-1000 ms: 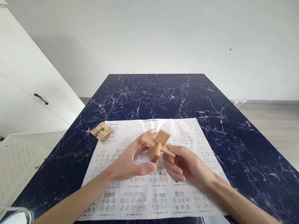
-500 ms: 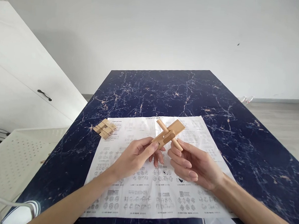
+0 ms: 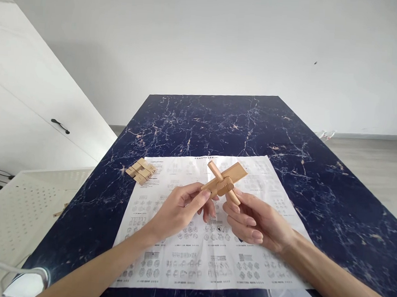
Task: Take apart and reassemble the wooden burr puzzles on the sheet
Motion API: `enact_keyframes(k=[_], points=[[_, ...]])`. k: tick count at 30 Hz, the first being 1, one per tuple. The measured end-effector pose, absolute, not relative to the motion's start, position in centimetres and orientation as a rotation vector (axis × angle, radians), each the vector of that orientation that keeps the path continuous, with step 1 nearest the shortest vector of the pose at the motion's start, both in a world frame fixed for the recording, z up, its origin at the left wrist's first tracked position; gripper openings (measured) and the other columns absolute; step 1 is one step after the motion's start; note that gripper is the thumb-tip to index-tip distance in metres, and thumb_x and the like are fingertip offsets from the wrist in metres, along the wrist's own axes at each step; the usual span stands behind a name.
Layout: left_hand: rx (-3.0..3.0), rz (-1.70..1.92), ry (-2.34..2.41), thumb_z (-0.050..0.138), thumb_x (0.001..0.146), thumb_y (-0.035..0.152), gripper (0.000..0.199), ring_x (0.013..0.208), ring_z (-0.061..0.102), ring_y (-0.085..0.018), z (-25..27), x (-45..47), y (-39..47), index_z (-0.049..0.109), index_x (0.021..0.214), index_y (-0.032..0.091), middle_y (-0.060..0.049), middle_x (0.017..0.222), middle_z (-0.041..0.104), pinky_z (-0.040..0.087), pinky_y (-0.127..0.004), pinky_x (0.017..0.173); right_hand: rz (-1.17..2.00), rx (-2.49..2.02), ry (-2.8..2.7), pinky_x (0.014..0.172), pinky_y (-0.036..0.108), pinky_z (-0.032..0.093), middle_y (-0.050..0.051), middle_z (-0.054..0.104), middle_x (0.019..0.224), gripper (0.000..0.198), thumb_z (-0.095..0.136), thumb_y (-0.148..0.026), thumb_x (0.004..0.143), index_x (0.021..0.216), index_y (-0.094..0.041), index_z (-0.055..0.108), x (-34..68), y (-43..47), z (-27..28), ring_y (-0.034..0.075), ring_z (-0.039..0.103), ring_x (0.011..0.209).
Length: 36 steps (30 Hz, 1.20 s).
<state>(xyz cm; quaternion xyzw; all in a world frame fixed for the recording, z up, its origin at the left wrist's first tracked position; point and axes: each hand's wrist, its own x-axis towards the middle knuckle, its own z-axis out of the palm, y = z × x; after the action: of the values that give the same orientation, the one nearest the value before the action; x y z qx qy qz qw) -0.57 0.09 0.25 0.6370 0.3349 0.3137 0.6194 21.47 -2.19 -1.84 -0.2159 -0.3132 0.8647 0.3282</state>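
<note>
So, behind everything we have the pale wall (image 3: 204, 46), the white cabinet (image 3: 37, 85) over on the left, and out front the dark blue marbled table (image 3: 200, 126)! Across its near half lies a creased paper sheet (image 3: 208, 253) printed with rows of diagrams (image 3: 149, 272), and above it work two hands, apart from each other: the left hand (image 3: 177, 210) pinching one end of a wooden interlocking puzzle (image 3: 225, 180), the right hand (image 3: 256, 219) with thumb and fingers on the lower end of its crossbar (image 3: 214, 169), while a flat wooden block cluster (image 3: 141, 171) sits by the sheet's far left corner
</note>
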Motion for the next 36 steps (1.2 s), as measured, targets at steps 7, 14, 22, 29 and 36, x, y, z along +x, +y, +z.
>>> enact_keyframes(k=[7,14,22,29,36], points=[[1.483,0.724,0.740,0.054,0.110,0.045,0.034,0.068,0.065,-0.016,0.2,-0.6,0.2,0.069,0.101,0.016,-0.005,0.079,0.073,0.053,-0.031,0.067,2.259,-0.587,-0.913,0.039,0.020,0.023,-0.009,0.034,0.044,0.063,0.052,-0.062,0.107,0.060,-0.022,0.039,21.7,-2.2,-1.5,0.005,0.023,0.036],[1.503,0.701,0.751,0.052,0.111,0.045,0.035,0.071,0.066,-0.016,0.3,-0.9,0.2,0.067,0.098,0.016,-0.004,0.082,0.073,0.053,-0.032,0.070,2.222,-0.515,-0.762,0.041,0.018,0.026,-0.009,0.040,0.061,0.040,0.063,-0.050,0.106,0.081,-0.019,0.057,21.5,-2.2,-1.5,0.004,0.028,0.041],[1.615,0.736,0.819,0.052,0.111,0.044,0.037,0.068,0.065,-0.016,0.4,-1.0,0.3,0.073,0.097,0.017,-0.005,0.082,0.075,0.053,-0.031,0.069,2.119,-0.574,-0.789,0.046,0.020,0.027,-0.007,0.045,0.071,0.036,0.068,-0.044,0.104,0.084,-0.020,0.052,21.6,-1.8,-1.9,0.004,0.032,0.047],[1.855,0.755,0.941,0.053,0.109,0.039,0.037,0.066,0.063,-0.016,-0.2,-0.9,0.2,0.071,0.084,0.018,-0.002,0.074,0.070,0.048,-0.029,0.065,1.966,-0.636,-1.071,0.053,0.025,0.029,-0.007,0.047,0.061,0.034,0.068,-0.046,0.105,0.087,-0.019,0.058,22.0,-1.8,-2.3,0.007,0.033,0.051],[1.914,0.715,1.062,0.052,0.106,0.042,0.030,0.075,0.061,-0.018,0.0,-0.8,0.3,0.066,0.091,0.020,-0.002,0.083,0.066,0.049,-0.033,0.071,1.744,-0.772,-1.282,0.054,0.028,0.034,-0.008,0.049,0.062,0.034,0.055,-0.053,0.110,0.095,-0.022,0.054,21.4,-2.1,-1.8,0.009,0.039,0.050]])
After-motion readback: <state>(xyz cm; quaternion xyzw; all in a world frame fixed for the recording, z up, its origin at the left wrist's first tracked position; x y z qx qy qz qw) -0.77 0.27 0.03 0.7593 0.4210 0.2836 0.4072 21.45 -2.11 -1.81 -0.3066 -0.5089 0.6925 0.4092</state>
